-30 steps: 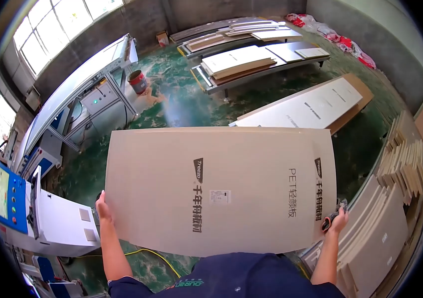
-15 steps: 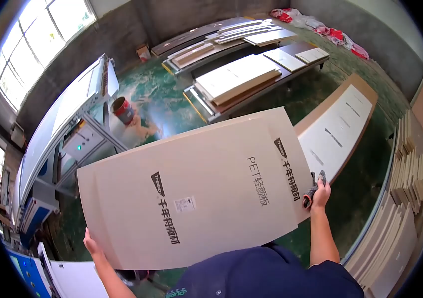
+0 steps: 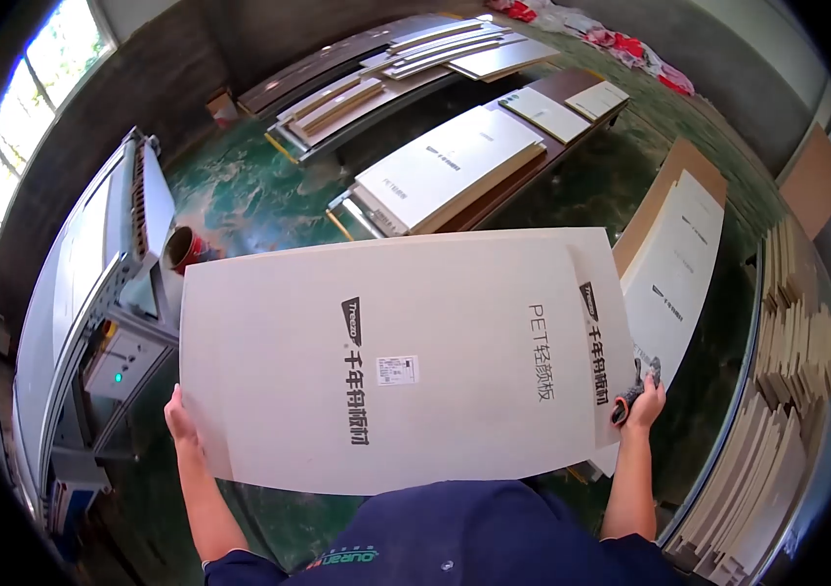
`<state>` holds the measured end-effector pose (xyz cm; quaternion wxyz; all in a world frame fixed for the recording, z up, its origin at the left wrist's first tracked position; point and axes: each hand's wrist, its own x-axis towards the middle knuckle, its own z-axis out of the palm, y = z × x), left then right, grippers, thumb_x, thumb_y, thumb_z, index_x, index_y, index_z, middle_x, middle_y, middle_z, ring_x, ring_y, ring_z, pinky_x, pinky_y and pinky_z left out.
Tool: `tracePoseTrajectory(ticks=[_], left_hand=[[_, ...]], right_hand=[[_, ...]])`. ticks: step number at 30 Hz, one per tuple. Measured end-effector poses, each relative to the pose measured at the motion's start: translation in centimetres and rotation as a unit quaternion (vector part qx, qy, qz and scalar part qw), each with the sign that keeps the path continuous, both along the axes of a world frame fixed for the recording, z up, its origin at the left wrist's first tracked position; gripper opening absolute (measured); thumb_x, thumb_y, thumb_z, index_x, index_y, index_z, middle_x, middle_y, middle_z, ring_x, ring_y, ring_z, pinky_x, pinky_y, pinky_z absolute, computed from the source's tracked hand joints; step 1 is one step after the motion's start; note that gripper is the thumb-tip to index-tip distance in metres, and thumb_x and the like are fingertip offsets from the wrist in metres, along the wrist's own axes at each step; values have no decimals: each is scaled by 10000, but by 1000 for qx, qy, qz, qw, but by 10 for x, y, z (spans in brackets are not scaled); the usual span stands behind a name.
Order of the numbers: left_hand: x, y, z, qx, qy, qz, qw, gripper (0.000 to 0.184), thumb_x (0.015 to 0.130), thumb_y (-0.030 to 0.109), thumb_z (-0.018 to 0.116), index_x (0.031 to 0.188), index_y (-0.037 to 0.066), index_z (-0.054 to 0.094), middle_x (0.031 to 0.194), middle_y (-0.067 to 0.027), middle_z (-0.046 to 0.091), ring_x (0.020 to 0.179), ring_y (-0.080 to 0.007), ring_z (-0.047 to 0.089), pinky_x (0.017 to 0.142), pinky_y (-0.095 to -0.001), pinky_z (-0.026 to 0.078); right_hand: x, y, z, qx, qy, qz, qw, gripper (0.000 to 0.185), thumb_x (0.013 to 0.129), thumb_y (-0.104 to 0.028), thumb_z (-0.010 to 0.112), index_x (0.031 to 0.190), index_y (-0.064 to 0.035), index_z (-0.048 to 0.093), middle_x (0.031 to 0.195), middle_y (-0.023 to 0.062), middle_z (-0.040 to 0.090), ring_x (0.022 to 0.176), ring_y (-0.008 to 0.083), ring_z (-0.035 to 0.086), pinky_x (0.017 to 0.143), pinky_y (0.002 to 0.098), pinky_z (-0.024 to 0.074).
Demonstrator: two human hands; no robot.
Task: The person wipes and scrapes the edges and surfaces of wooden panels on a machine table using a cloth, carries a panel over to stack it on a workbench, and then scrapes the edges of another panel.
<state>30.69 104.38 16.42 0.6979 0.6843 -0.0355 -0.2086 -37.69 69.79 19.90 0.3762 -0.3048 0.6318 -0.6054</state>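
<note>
Left hand [image 3: 180, 418] grip clamped on left edge of printed panel [image 3: 455, 322], right hand [image 3: 646, 402] grip clamped on right edge, plus dark orange-rimmed item [image 3: 621, 408]; underside fingers hidden. Panel spans in front of torso. Looks double-layered at right: uneven tilt could slide layers. Width blocks floor view, so stumble risk; swinging right could clip white board [image 3: 679, 264] beyond. Farther: red bucket [image 3: 184, 250], loaded desk [image 3: 353, 209].
</note>
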Motion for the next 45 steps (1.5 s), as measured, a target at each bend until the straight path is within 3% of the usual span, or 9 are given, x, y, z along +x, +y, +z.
tracePoseTrajectory(ticks=[5, 8, 12, 16, 23, 31, 37, 39, 45], left_hand=[[61, -146, -22, 17, 28, -48, 998, 436, 992, 319, 429, 1023, -49, 661, 965, -90, 668, 845, -192, 600, 756, -316, 461], [65, -243, -11, 25, 58, -47, 997, 437, 994, 317, 430, 1001, -54, 661, 957, -88, 666, 843, -191, 597, 752, -312, 460], [94, -327, -59, 37, 40, -61, 997, 442, 998, 322, 423, 1007, -51, 659, 958, -89, 664, 835, -197, 594, 783, -313, 456], [91, -439, -37, 104, 61, -39, 992, 459, 997, 342, 424, 1000, -49, 663, 949, -90, 661, 841, -196, 585, 786, -315, 452], [104, -567, -104, 106, 101, -14, 989, 492, 1005, 369, 390, 1057, -44, 653, 999, -109, 663, 888, -205, 590, 822, -324, 453], [75, -646, -202, 33, 172, 75, 982, 516, 1014, 394, 380, 1106, -41, 640, 1085, -112, 660, 984, -217, 608, 898, -316, 450], [50, -710, -233, 50, 215, 174, 960, 520, 1016, 409, 382, 1129, -35, 627, 1081, -98, 663, 994, -209, 609, 909, -306, 447], [40, -717, -256, 38, 230, 180, 956, 498, 1015, 403, 384, 1095, -20, 635, 1065, -86, 667, 989, -201, 610, 907, -305, 447], [5, -757, -294, 88, 239, 221, 941, 425, 1011, 377, 393, 1012, 33, 643, 1026, -56, 671, 967, -175, 611, 891, -301, 449]], right_hand=[[9, -93, -27, 2, 8, -35, 999, 267, 954, -133, 485, 1103, 69, 576, 1006, 123, 629, 834, 210, 627, 731, 315, 511], [18, -172, -15, -11, 23, -34, 999, 273, 954, -130, 482, 1115, 70, 575, 1021, 121, 627, 847, 211, 625, 738, 316, 508], [14, -257, -3, -2, 59, -43, 997, 257, 960, -138, 486, 1096, 56, 584, 989, 101, 623, 826, 197, 612, 709, 307, 495], [50, -364, 22, 15, 63, -25, 998, 259, 966, -150, 486, 1095, 52, 585, 975, 97, 627, 828, 193, 613, 715, 309, 496], [67, -559, -16, 4, 99, 24, 995, 339, 965, -134, 473, 1220, 75, 552, 1132, 136, 616, 945, 229, 630, 801, 334, 515], [125, -763, -71, 10, 91, 90, 992, 299, 959, -122, 473, 1182, 51, 572, 1067, 118, 636, 925, 212, 626, 801, 315, 508], [147, -910, -150, 33, 132, 143, 980, 279, 949, -130, 494, 1139, 43, 602, 1073, 100, 633, 925, 196, 617, 840, 304, 487], [147, -954, -183, 49, 194, 144, 969, 279, 945, -135, 506, 1141, 39, 602, 1059, 87, 638, 925, 192, 617, 837, 298, 486], [209, -1059, -244, 79, 150, 227, 959, 307, 931, -152, 537, 1158, 44, 605, 1044, 95, 650, 906, 198, 622, 834, 281, 478]])
